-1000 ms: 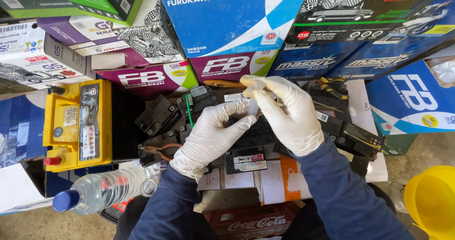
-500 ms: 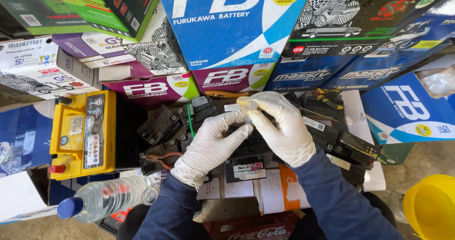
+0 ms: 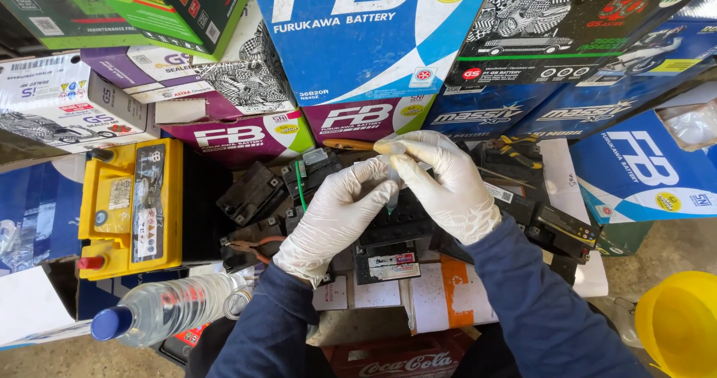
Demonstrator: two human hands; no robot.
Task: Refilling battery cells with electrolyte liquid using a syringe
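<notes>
Cartons of car batteries (image 3: 358, 42) fill the upper half of the frame, stacked edge to edge in blue, purple, green and black. At middle left a yellow battery (image 3: 133, 206) stands by itself, and below it, at lower left, a clear plastic bottle (image 3: 168, 311) with a blue cap lies on its side. Small black batteries (image 3: 250, 195) are heaped across the centre, on flattened cardboard.

Both hands wear white gloves and meet just above that heap. The left hand (image 3: 336, 217) reaches up from lower centre, its fingers curled and closing on a small pale, tube-like piece (image 3: 393, 176). The right hand (image 3: 448, 187) comes over from the right and pinches the same piece from above between thumb and fingers; what exactly the piece is cannot be told, as the gloves hide most of it. It hangs directly over one black battery (image 3: 396, 225) bearing a small label.

At lower right a yellow bucket's rim (image 3: 672, 322) cuts into the frame.

The step looks like fine fingertip work on that piece; it calls for a steady two-handed pinch kept over the battery.
</notes>
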